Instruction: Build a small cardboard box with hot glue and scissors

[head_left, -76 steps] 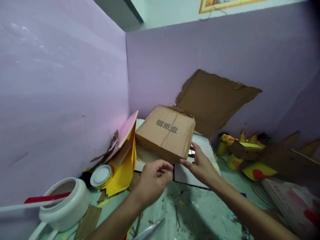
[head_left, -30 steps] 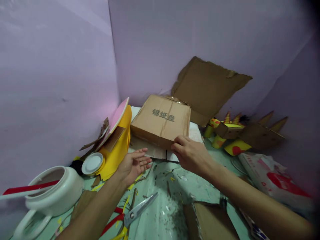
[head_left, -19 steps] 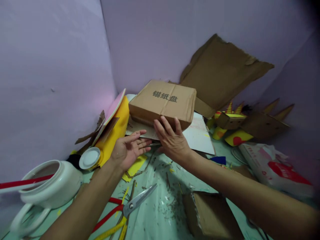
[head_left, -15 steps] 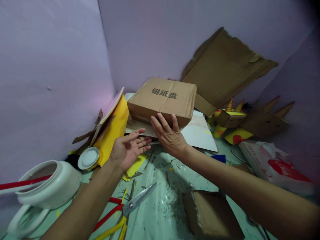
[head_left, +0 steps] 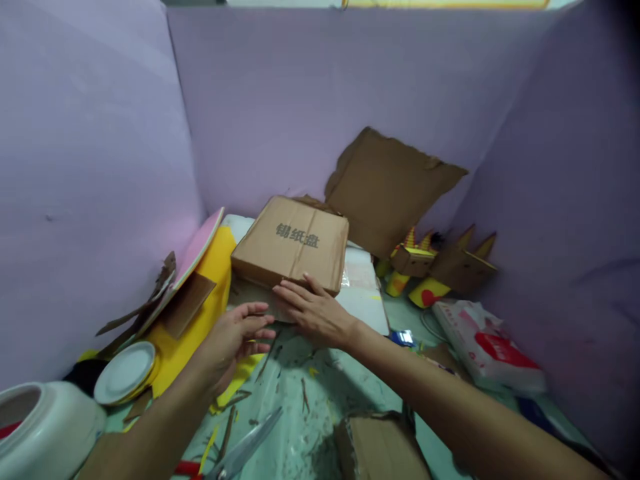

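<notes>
A closed brown cardboard box (head_left: 295, 243) with dark printed characters rests on white and brown sheets at the back of the table. My right hand (head_left: 315, 310) lies against the box's front lower edge, fingers extended and not wrapped round it. Just to the left and nearer me, my left hand (head_left: 240, 340) hovers with its fingers apart and slightly curled, holding nothing. Scissors (head_left: 245, 450) with red handles lie below, their handles partly cut off by the frame. An open-edged cardboard piece (head_left: 383, 447) sits near my right forearm.
Left: a white pot (head_left: 55, 427), a round white lid (head_left: 125, 372) and yellow sheet material (head_left: 215, 280). Right: cardboard figures with spikes (head_left: 460, 267) and a tissue pack (head_left: 493, 343). A torn cardboard sheet (head_left: 390, 187) leans on the back wall; scraps litter the table.
The view has tilted up and shifted right. My right hand has turned flatter along the box's front edge. My left hand has turned from palm-up to more sideways, its fingers curling slightly.
</notes>
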Demonstrator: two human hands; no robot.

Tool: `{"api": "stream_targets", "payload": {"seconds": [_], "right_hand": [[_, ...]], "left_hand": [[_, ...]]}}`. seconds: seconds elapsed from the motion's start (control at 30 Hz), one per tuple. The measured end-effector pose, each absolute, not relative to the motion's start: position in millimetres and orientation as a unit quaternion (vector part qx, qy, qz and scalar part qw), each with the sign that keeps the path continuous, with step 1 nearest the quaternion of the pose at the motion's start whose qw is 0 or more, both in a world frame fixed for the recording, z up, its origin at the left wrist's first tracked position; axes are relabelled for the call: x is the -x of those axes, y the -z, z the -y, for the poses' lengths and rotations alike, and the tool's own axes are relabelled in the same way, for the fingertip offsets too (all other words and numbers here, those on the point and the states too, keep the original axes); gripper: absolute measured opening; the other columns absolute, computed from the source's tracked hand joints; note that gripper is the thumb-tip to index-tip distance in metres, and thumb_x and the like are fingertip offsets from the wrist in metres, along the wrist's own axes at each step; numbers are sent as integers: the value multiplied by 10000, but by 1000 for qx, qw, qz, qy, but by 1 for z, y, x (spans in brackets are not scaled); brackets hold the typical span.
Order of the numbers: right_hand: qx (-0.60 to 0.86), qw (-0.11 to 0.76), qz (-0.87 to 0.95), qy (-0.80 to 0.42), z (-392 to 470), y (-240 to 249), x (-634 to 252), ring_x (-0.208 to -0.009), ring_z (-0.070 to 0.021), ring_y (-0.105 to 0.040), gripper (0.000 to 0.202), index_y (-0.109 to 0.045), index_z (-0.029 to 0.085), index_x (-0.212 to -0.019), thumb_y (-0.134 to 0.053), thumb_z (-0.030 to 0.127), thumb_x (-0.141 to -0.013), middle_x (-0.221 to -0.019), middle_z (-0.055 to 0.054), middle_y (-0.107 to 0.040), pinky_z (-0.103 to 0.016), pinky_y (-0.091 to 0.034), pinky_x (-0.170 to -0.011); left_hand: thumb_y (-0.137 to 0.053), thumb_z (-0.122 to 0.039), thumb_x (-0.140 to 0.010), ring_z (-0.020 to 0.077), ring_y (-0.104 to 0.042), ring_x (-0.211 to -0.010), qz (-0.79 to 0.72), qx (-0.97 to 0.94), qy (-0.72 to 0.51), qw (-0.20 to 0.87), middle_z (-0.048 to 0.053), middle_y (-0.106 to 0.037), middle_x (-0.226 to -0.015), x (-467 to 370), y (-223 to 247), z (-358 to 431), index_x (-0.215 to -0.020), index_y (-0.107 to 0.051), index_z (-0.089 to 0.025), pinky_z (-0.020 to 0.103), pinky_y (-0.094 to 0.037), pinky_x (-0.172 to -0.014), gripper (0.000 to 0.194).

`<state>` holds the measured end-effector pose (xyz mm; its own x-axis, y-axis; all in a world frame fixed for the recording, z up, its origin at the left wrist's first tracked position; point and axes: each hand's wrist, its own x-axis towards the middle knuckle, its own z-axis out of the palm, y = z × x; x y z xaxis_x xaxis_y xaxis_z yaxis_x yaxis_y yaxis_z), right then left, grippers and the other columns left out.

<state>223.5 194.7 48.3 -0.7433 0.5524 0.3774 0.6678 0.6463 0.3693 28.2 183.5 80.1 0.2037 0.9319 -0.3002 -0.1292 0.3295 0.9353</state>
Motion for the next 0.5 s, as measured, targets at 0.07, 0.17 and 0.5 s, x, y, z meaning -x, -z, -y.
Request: {"api": "stream_targets", "payload": {"seconds": [0.07, 0.17, 0.5], "right_hand": [[317, 135, 903, 258, -189, -65, -234, -1302, -223, -395, 356, -534, 157, -1221, -454, 226, -880, -1385, -105, -486, -505, -138, -1139], [360, 239, 841, 326, -187, -103, -264, -1139, -194, -534, 265, -583, 208, -1105, -441, 208, -881, -1171, -80, -632, -468, -174, -1125], [705, 296, 522, 378, -246, -243, -424, -1241, -354, -398, 608, -405, 110, -1287, -631, 309, -758, -1344, -214, -439, -520, -267, -1013]], "left_hand": [[-655, -96, -699, 139, -645, -599, -471, -435, -418, 643, 76, -666, -866, -31, -83, -182, -944, -575, -132, 230, -532, -503, 260], [-690, -105, -665, 138, -640, -623, -460, -451, -435, 629, 72, -656, -899, -36, -84, -182, -974, -569, -136, 227, -535, -509, 334], [-663, -42, -667, 172, -661, -563, -504, -358, -409, 672, 99, -670, -863, -47, -67, -187, -1145, -454, -122, 313, -563, -537, 527]]}}
